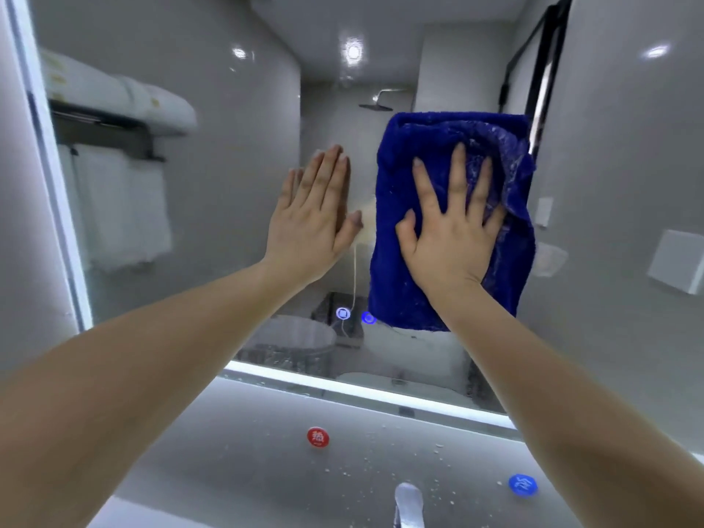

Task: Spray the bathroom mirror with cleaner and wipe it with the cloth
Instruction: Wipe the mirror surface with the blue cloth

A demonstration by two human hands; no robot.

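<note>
The bathroom mirror (228, 207) fills most of the view, with a lit strip along its lower and left edges. A dark blue cloth (419, 154) with white foam flecks lies flat against the glass, right of centre. My right hand (453, 230) presses on the cloth with fingers spread, palm flat. My left hand (316, 222) rests flat on the bare glass just left of the cloth, fingers straight and together, holding nothing. No spray bottle is in view.
Two lit touch buttons (343, 313) glow on the mirror below the hands. Under the mirror, a grey wall panel carries a red round tag (317, 437) and a blue one (523, 484). A chrome tap (409, 504) rises at the bottom edge. White specks dot the panel.
</note>
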